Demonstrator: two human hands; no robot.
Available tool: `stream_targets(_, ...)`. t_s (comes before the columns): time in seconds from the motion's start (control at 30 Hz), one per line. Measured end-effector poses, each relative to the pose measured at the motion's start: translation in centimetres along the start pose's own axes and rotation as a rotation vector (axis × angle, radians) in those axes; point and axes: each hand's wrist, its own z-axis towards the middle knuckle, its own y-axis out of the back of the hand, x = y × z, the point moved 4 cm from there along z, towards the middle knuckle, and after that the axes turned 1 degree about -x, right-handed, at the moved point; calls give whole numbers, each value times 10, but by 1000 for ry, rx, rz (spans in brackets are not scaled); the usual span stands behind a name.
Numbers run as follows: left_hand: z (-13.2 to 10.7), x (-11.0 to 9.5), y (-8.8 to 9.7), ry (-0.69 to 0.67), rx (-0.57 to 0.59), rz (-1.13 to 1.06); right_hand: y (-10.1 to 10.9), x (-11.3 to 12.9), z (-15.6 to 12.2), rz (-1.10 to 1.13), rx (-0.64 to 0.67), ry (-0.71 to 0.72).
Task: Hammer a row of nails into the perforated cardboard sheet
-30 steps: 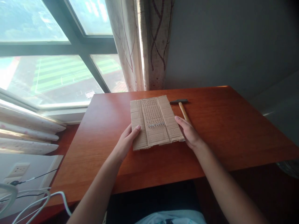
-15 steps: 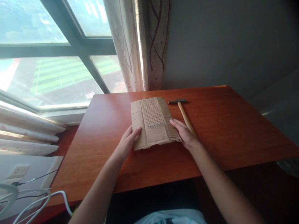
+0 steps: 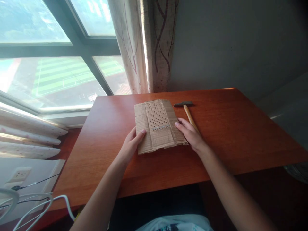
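Between my hands is a creased piece of cardboard (image 3: 162,138), tilted over the table. Its middle panel carries a grid of small holes, with a row of small silvery pieces along the lowest holes; their exact kind is too small to tell. My left hand (image 3: 132,141) grips the left edge, thumb on top and fingers hidden beneath. At the right edge, my right hand (image 3: 190,133) holds it the same way. Just beyond my right hand lies a hammer (image 3: 189,112) with a dark metal head and a wooden handle, whose lower end is hidden behind that hand.
The reddish-brown wooden table (image 3: 240,134) spreads under everything. A window (image 3: 60,73) and a patterned curtain (image 3: 158,48) stand behind it, with a grey wall to the right. White cables (image 3: 45,202) and a wall socket (image 3: 20,175) are at the lower left.
My right hand has shifted slightly at the cardboard's right edge, its fingers now showing more beside the hammer handle. The cardboard stays nearly in the same place.
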Motion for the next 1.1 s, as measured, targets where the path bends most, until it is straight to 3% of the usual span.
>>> stream_targets(0.27,2,3,5,-21,36,-25,3,5,-2,-4,26,10)
stream_targets(0.47,2,1,7,-66,59,-37,40,3,17,-297,-294,181)
stream_targets(0.63,1,1,7,-67,65,-47,65,5,28,-508,-398,257)
stream_targets(0.73,1,1,6,-71,56,-35,62,3,26,-483,-370,237)
stream_targets(0.93,1,2,6,-58,52,-36,32,-3,14,-218,-162,104)
stream_targets(1.1,0,4,7,-58,39,-40,35,4,17,-226,-203,146)
